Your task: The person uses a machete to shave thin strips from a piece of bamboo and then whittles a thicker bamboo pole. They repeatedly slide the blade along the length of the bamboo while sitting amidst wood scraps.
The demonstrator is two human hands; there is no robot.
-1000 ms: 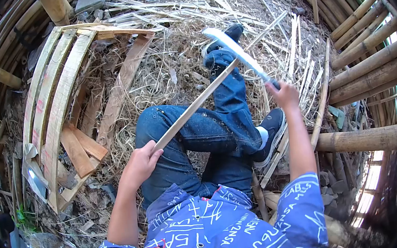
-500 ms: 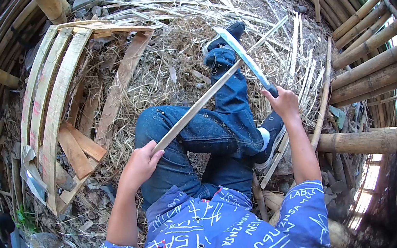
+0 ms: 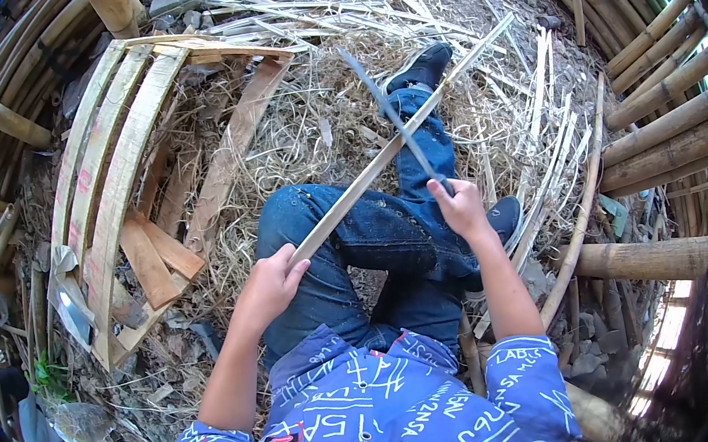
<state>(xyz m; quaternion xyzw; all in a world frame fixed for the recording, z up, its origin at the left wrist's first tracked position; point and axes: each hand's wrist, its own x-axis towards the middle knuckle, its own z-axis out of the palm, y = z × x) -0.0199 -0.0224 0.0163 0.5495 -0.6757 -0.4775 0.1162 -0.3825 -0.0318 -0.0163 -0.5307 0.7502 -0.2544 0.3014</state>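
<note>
My left hand [image 3: 271, 288] is closed around the near end of a long, pale bamboo strip [image 3: 350, 199]. The strip slants over my bent knee and lower leg, its far end up toward the top right. In my right hand [image 3: 463, 209] is the dark handle of a machete [image 3: 378, 94], its long blade turned nearly edge-on to me. The blade crosses the strip about midway along, over my shin, with the tip pointing up and left.
A slatted wooden crate [image 3: 108, 170] lies at the left with loose board pieces [image 3: 149, 262]. Shavings [image 3: 329, 75] cover the ground around my legs. Split bamboo strips [image 3: 550, 137] lie at the right, near a thick bamboo pole [image 3: 655, 258] and the bamboo wall [image 3: 668, 141].
My right hand has moved left and slightly down, bringing the machete with it; the blade has turned from broad side to nearly edge-on. The strip stays in my left hand.
</note>
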